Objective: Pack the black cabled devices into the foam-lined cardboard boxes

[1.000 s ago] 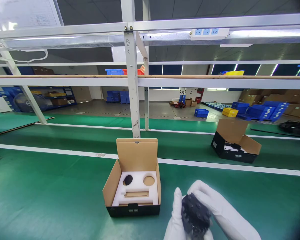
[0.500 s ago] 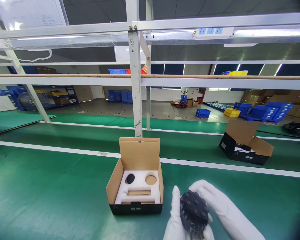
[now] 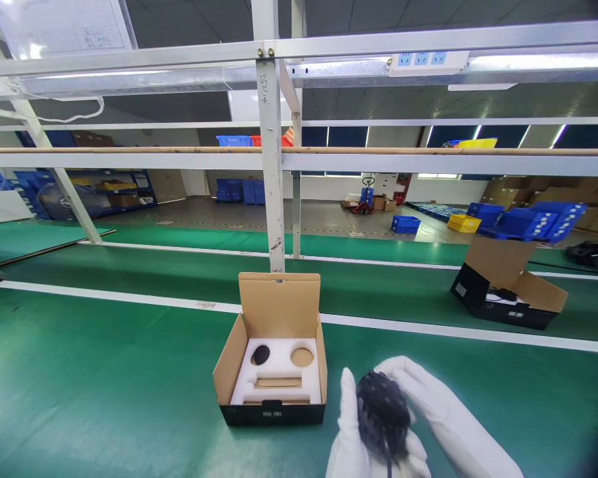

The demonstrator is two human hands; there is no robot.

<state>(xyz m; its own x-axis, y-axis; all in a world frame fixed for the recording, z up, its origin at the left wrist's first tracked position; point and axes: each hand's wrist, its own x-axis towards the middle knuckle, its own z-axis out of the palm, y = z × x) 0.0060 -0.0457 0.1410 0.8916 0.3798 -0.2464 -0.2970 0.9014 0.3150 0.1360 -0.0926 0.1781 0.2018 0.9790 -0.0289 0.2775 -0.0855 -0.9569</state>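
Both my hands wear white gloves and hold a round black studded object (image 3: 383,415) low in the middle of the view. My left hand (image 3: 351,438) cups it from the left with the thumb up. My right hand (image 3: 428,405) wraps over its top and right side. Just left of them, an open cardboard box (image 3: 274,352) sits on the green table; its white foam insert (image 3: 279,378) has a small black piece in the left round hole, an empty right round hole and a long slot.
A second open black-and-brown box (image 3: 508,292) rides the far green belt at right. A white metal post (image 3: 274,166) stands right behind the near box, with horizontal rails overhead. Blue and yellow bins (image 3: 518,222) lie on the floor beyond.
The box on the far belt has shifted to the right. My hands have turned the black object slightly and stayed in place.
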